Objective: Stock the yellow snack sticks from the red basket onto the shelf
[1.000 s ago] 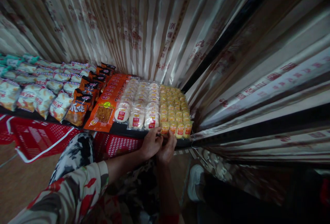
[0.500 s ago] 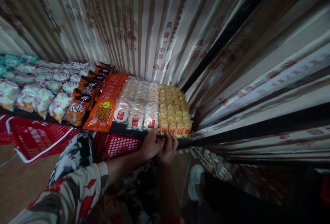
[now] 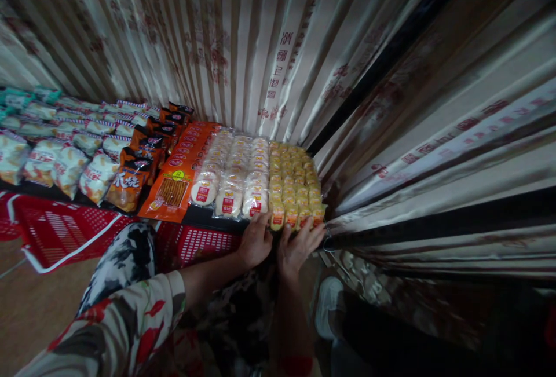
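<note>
Small yellow-wrapped snack packs point(image 3: 295, 183) stand in tight rows at the right end of a dark shelf. My right hand point(image 3: 299, 248) lies against their front row, fingers stretched out and spread, holding nothing. Close beside it, my left hand point(image 3: 255, 242) has its fingertips at the shelf's front edge, where the yellow packs meet clear-wrapped white round crackers point(image 3: 229, 197). Its fingers point forward and seem to hold nothing, though some are partly hidden. Left of the crackers lies a large flat orange snack bag point(image 3: 172, 191).
Orange-black snack bags point(image 3: 128, 183) and white snack bags point(image 3: 99, 175) line the shelf further left. Red baskets point(image 3: 65, 229) sit below. Pleated curtains point(image 3: 243, 47) hang behind, with a dark pole point(image 3: 369, 76). Another person's white shoe point(image 3: 329, 307) is at lower right.
My right hand has moved right from beside the left hand, and its fingers have spread over the front yellow packs. My left hand has shifted only slightly.
</note>
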Tool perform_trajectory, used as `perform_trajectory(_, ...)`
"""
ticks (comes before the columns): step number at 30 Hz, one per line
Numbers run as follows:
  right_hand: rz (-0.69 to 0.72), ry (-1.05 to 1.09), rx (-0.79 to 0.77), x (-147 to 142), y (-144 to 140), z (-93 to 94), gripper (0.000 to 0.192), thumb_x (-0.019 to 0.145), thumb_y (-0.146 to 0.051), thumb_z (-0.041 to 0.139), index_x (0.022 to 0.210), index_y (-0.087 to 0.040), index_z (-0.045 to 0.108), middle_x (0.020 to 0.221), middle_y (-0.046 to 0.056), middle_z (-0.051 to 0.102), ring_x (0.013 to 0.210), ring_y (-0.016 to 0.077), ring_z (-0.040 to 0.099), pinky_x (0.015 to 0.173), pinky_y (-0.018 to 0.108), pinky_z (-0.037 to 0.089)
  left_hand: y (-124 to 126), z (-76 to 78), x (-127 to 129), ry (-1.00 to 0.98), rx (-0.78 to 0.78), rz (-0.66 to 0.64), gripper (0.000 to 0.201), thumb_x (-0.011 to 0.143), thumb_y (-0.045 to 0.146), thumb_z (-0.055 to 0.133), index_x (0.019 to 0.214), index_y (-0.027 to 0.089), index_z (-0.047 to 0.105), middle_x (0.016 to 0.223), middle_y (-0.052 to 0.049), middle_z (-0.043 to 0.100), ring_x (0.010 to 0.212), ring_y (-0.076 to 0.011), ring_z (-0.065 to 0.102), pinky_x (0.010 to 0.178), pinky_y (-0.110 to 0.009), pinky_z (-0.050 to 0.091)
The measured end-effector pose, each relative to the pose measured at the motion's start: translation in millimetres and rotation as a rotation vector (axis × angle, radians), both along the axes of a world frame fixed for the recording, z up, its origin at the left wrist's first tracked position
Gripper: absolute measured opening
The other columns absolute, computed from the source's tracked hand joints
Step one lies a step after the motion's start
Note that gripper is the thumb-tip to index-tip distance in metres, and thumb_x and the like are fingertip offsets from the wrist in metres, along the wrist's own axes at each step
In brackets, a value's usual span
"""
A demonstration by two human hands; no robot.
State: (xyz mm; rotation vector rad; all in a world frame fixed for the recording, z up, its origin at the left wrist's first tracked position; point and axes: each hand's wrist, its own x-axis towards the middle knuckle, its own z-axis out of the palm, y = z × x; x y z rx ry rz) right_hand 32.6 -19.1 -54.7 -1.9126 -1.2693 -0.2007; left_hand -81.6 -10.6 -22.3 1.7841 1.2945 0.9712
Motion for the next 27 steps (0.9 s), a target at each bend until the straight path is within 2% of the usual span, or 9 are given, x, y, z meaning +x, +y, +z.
perform_trajectory(6,-0.001,-0.006,-0.076,-4.3,6.5,-5.5,0.061,0.092,-0.045,0.030,0.142,-0.009,0.028,0.147,0.024,0.020,0.137,0.0375,0.012,0.099,0.063,0.024,2.4,-9.0,1.0,0.027,0.000,-0.020,0.051,0.071,0.002,0.039,0.120,0.016,0.045,0.112,-0.010,0.054,0.098,-0.0166,0.055,0.095,-0.034,0.046)
perform_trajectory(11,-0.008,-0.028,-0.092,-6.9,6.1,-5.9,0.059,0.093,-0.042,0.031,0.143,-0.010,0.025,0.148,0.023,0.019,0.138,0.0365,0.011,0.100,0.063,0.024,0.6,-17.1,1.6,0.076,0.033,-0.021,0.053,0.074,0.005,0.037,0.127,0.014,0.043,0.119,-0.013,0.053,0.113,-0.0207,0.050,0.100,-0.038,0.043)
perform_trajectory(14,-0.002,-0.018,-0.090,-6.5,5.2,-5.2,0.060,0.093,-0.042,0.030,0.143,-0.010,0.025,0.148,0.023,0.019,0.138,0.0360,0.011,0.101,0.061,0.024,-4.9,-14.1,-1.0,0.150,0.132,-0.009,0.056,0.076,0.008,0.039,0.133,0.008,0.038,0.129,-0.019,0.046,0.124,-0.0264,0.041,0.104,-0.043,0.038)
perform_trajectory(16,0.000,-0.001,-0.073,-6.0,4.4,-2.8,0.060,0.093,-0.043,0.031,0.143,-0.011,0.025,0.148,0.023,0.019,0.138,0.0358,0.013,0.101,0.061,0.024,-7.7,-8.6,-3.5,0.223,0.246,-0.057,0.053,0.080,0.010,0.039,0.133,0.006,0.039,0.131,-0.020,0.045,0.125,-0.0282,0.039,0.106,-0.045,0.035)
perform_trajectory(19,-0.022,0.022,-0.040,-3.6,4.3,5.1,0.063,0.092,-0.046,0.030,0.142,-0.009,0.025,0.147,0.025,0.021,0.137,0.0356,0.017,0.101,0.061,0.024,-7.0,-2.0,-6.5,0.333,0.387,-0.151,0.042,0.086,0.014,0.037,0.126,0.010,0.048,0.126,-0.016,0.050,0.118,-0.0258,0.045,0.104,-0.042,0.037)
perform_trajectory(22,-0.026,0.016,-0.049,1.7,8.3,14.5,0.068,0.091,-0.050,0.030,0.142,-0.005,0.024,0.145,0.027,0.023,0.136,0.0343,0.020,0.102,0.058,0.026,-0.8,-3.6,-7.3,0.413,0.465,-0.206,0.032,0.091,0.018,0.037,0.116,0.013,0.056,0.114,-0.012,0.056,0.107,-0.0213,0.051,0.098,-0.037,0.043)
perform_trajectory(27,-0.030,-0.089,-0.075,10.0,25.9,15.3,0.075,0.089,-0.056,0.030,0.141,-0.002,0.025,0.145,0.029,0.022,0.136,0.0361,0.018,0.103,0.057,0.025,13.6,-12.5,-2.1,0.531,0.482,-0.259,0.023,0.091,0.021,0.041,0.105,0.015,0.058,0.103,-0.007,0.057,0.095,-0.0184,0.053,0.088,-0.032,0.048)
